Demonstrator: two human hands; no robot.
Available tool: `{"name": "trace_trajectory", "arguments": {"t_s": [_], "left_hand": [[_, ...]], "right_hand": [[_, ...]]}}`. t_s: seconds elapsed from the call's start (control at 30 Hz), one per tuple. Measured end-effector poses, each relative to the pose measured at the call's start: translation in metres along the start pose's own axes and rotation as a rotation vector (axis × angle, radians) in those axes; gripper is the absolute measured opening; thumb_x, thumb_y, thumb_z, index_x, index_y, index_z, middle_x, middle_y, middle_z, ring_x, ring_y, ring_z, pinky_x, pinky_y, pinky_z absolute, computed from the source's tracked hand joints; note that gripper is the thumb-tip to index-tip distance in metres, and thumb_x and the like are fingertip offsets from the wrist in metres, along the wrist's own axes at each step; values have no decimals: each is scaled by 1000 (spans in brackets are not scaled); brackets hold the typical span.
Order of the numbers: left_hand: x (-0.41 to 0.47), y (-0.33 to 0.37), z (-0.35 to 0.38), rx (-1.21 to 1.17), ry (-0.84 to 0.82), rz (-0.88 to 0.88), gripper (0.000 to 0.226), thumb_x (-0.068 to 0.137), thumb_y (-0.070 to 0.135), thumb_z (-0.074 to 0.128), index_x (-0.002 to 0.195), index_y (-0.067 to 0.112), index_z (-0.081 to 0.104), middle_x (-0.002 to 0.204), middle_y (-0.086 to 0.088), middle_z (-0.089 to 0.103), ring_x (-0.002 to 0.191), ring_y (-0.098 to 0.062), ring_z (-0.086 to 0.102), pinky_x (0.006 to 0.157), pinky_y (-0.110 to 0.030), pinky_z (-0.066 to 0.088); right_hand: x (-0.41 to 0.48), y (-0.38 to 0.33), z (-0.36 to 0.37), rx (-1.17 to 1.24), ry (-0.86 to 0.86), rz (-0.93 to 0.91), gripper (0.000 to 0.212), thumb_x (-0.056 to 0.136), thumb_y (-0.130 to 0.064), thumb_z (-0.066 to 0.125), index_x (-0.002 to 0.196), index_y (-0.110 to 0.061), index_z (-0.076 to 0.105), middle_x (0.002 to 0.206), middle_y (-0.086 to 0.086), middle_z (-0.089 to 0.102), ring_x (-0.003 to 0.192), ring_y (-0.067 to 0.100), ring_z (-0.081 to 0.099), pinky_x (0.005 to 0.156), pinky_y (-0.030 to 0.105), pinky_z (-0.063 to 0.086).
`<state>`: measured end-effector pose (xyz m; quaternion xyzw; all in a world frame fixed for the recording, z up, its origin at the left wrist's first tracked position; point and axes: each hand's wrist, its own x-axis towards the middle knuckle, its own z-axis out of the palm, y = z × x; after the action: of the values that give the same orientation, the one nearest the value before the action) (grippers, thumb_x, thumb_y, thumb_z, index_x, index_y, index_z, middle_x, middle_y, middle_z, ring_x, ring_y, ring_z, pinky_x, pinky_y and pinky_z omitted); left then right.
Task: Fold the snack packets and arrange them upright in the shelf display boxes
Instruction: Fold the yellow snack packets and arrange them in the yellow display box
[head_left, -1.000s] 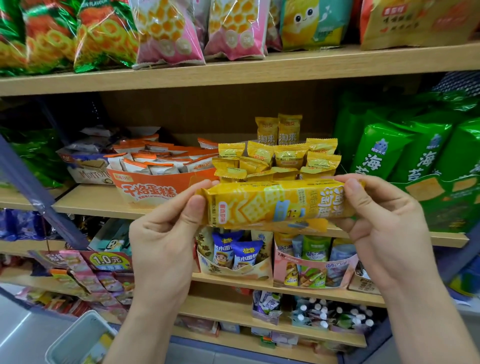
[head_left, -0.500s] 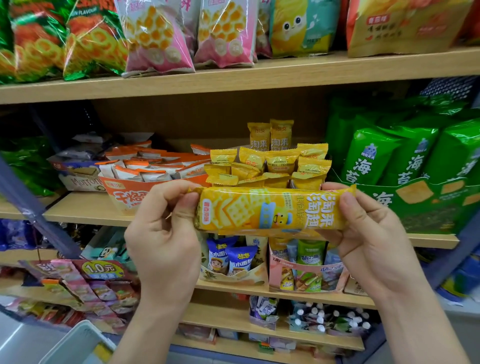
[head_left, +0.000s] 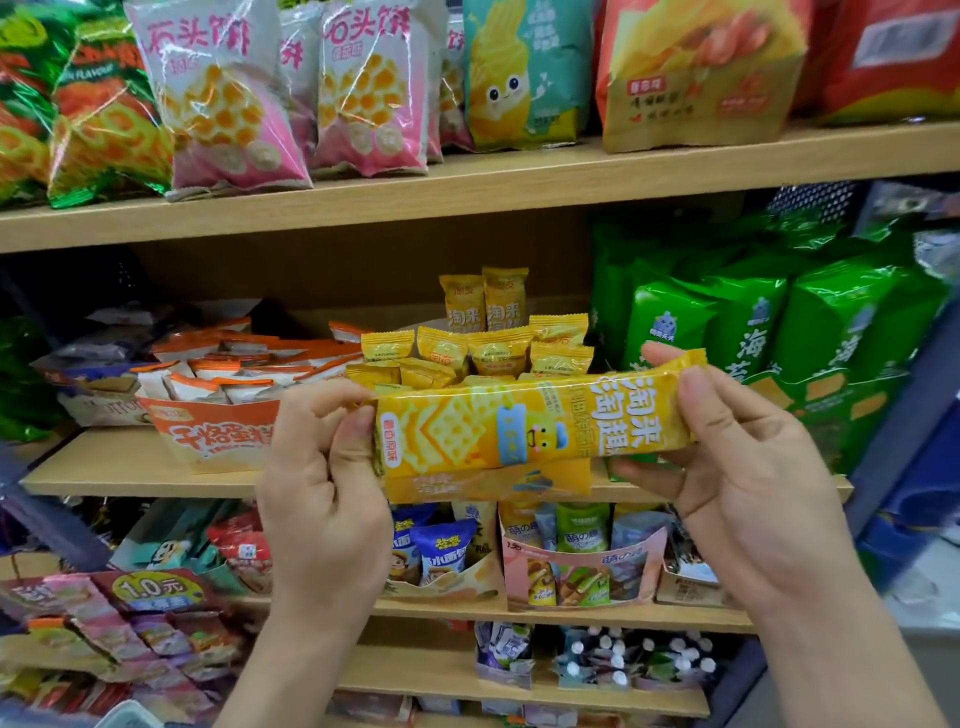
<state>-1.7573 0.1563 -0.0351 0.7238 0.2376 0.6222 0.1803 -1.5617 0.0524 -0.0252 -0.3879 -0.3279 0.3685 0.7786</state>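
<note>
Wooden shelves (head_left: 467, 187) fill the view, packed with snacks on several levels. On the middle shelf at the right stand tall green bags (head_left: 748, 332). On the top shelf at the left lean pink bags (head_left: 228, 104) printed with round yellow puffs.

In front of the middle shelf, a person holds a long yellow packet (head_left: 530, 431) level and crosswise, printed face toward the camera, one hand at each end. The left hand (head_left: 322, 499) pinches the packet's left end, thumb on the front and curled fingers behind. The right hand (head_left: 748, 478) grips the right end, thumb laid over the front and fingers wrapped behind and beneath. The packet is in the air, resting on no shelf or box.

Behind the left hand, on the middle shelf, sits an orange box (head_left: 218, 431) full of white-and-orange packets (head_left: 249, 364) lying flat. Just right of it, directly behind the held packet, small yellow packets (head_left: 498, 353) stand upright in rows. On the shelf below, a pink box (head_left: 582, 577) holds upright green and blue packets (head_left: 582, 525).
</note>
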Motion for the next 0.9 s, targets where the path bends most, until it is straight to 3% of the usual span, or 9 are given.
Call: {"name": "trace_trajectory", "arguments": {"t_s": [0.13, 0.33, 0.4, 0.47, 0.57, 0.63, 0.7, 0.8, 0.9], "left_hand": [[3, 3, 14, 37, -66, -32, 12, 98, 35, 47, 102, 43, 56, 74, 3, 60, 60, -29, 60, 44, -46, 50], [23, 19, 38, 290, -119, 17, 19, 92, 23, 61, 106, 31, 50, 63, 7, 45, 57, -16, 47, 49, -32, 42], [34, 25, 49, 387, -188, 40, 11, 95, 32, 57, 105, 26, 58, 78, 13, 54, 72, -9, 52, 59, -29, 48], [47, 29, 65, 512, -355, 23, 33, 94, 47, 46, 115, 26, 61, 106, 16, 59, 102, -3, 49, 82, -20, 44], [63, 27, 89, 717, -682, -64, 61, 95, 62, 32, 146, 29, 39, 151, 7, 40, 140, -9, 28, 113, -28, 27], [65, 20, 98, 809, -817, -63, 68, 94, 67, 25, 152, 32, 26, 157, 4, 31, 145, -15, 24, 119, -38, 21], [59, 16, 99, 858, -839, -25, 65, 94, 68, 18, 150, 35, 29, 151, 7, 40, 141, -16, 32, 118, -40, 23], [44, 18, 93, 870, -742, 40, 63, 93, 67, 17, 141, 34, 43, 130, 10, 56, 125, -16, 45, 108, -39, 33], [29, 18, 88, 878, -654, 79, 55, 94, 62, 26, 134, 33, 50, 120, 9, 60, 117, -17, 50, 103, -41, 40]], "right_hand": [[2, -9, -8, -18, -9, -53, 38, 65, -33, 67, 100, -23, 76, 103, 9, 74, 86, 22, 73, 56, 29, 58], [8, -34, -30, -250, 130, -427, 26, 72, -36, 69, 98, -38, 75, 94, -5, 73, 92, 17, 71, 73, 33, 60], [12, -44, -36, -431, 222, -594, 25, 79, -44, 70, 104, -44, 70, 99, -7, 72, 98, 16, 69, 80, 27, 57], [17, -49, -41, -555, 257, -718, 30, 82, -57, 66, 110, -49, 63, 106, -13, 69, 102, 6, 65, 86, 15, 50], [34, -55, -48, -541, 184, -696, 30, 79, -62, 68, 108, -57, 60, 109, -28, 64, 106, -2, 60, 88, 12, 46], [24, -56, -62, -638, 83, -635, 37, 68, -58, 81, 102, -50, 68, 104, -27, 68, 108, 7, 63, 94, 26, 51], [41, -48, -65, -828, 32, -710, 39, 62, -51, 89, 94, -38, 73, 99, -17, 71, 106, 21, 65, 93, 38, 52], [45, -47, -27, -885, 159, -1045, 31, 83, -13, 77, 112, -15, 64, 108, -8, 65, 99, 9, 64, 83, 27, 55], [50, -39, -16, -919, 82, -1075, 28, 85, -8, 74, 112, -4, 68, 109, 4, 68, 100, 16, 66, 85, 32, 56]]}}
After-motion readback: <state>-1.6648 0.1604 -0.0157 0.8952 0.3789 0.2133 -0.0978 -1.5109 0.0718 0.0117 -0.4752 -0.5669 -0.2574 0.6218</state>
